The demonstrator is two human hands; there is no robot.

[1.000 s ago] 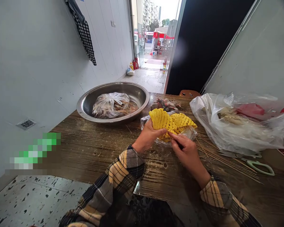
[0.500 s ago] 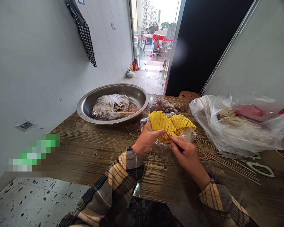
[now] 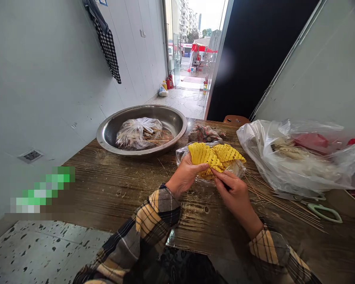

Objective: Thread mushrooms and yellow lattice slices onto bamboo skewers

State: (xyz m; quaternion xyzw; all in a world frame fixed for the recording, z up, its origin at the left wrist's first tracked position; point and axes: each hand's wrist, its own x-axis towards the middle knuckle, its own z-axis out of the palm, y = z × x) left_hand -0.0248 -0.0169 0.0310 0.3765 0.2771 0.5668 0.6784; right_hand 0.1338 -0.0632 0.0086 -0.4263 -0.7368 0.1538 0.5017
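A yellow, slotted piece of food is in my left hand, its thumb on top and the other fingers hidden beneath. My right hand pinches at the near edge of this piece, fingertips close to the left thumb. What lies between those fingertips is too small to make out. A second yellow slotted piece rests just right of the first, on clear plastic wrap. Thin wooden skewers lie on the table to the right of my right hand.
A steel basin at the back left contains a plastic bag and skewers. Behind the yellow pieces lies a crumpled cloth. On the right are a large clear bag and green-handled scissors, with a bowl at the edge.
The upper left edge of the held yellow piece has dropped slightly and lies flatter. Both hands stay in nearly the same place.
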